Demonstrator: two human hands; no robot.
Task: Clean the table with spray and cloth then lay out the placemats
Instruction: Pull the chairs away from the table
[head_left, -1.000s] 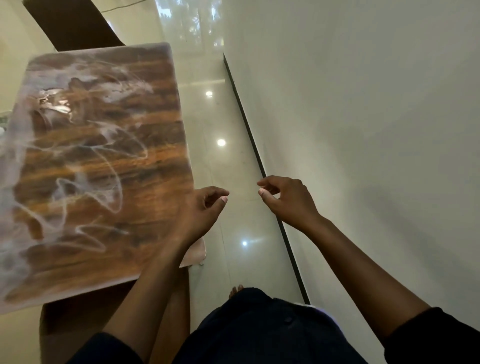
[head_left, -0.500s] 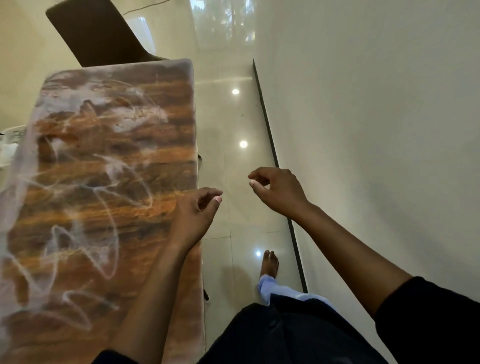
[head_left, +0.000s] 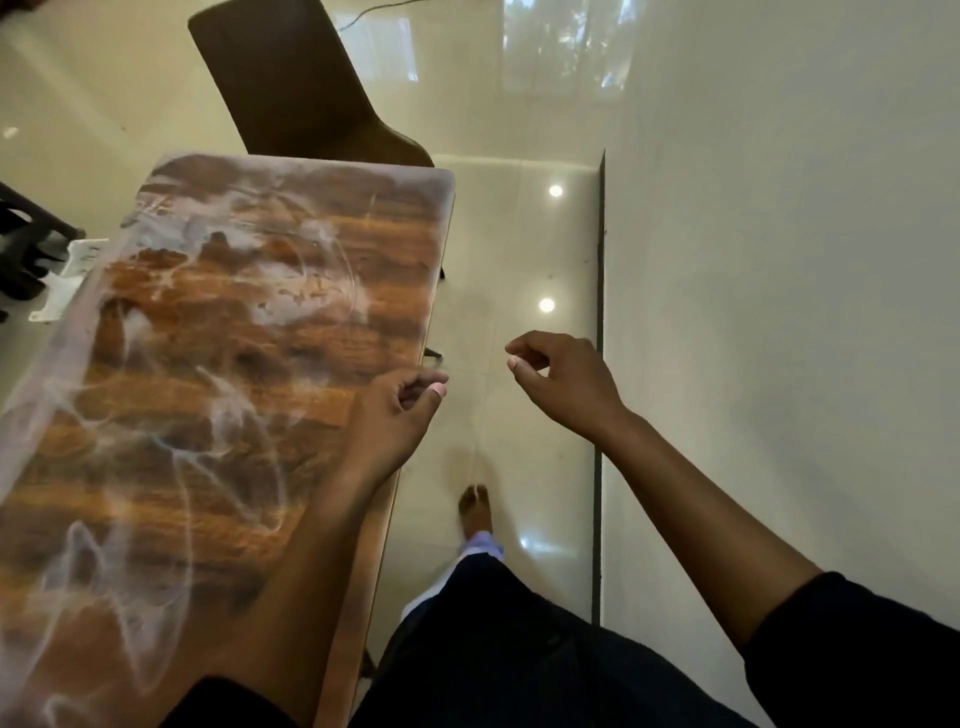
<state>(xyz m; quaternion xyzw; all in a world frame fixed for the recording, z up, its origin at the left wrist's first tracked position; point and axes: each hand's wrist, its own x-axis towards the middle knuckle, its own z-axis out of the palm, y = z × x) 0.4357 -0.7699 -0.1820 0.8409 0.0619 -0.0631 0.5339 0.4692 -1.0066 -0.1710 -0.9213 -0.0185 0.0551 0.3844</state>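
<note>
Neither grip holds anything: left hand (head_left: 392, 415) over the bench (head_left: 218, 364) edge, right hand (head_left: 563, 382) over the floor (head_left: 519, 249), fingers loosely curled. Wipe streaks cover the wood, so I judge cleaning done; placemats, spray and cloth are out of view and need fetching. Dark chair (head_left: 296, 83) at far end, wall (head_left: 779, 312) right.

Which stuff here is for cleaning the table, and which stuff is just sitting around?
For the job:
- table, streaked with whitish smears
- left hand, loosely curled, holding nothing
- right hand, loosely curled, holding nothing
No spray, cloth or placemats show.

Just there:
- dark chair at the far end
- white thing on the floor beside the table
- wall
</note>
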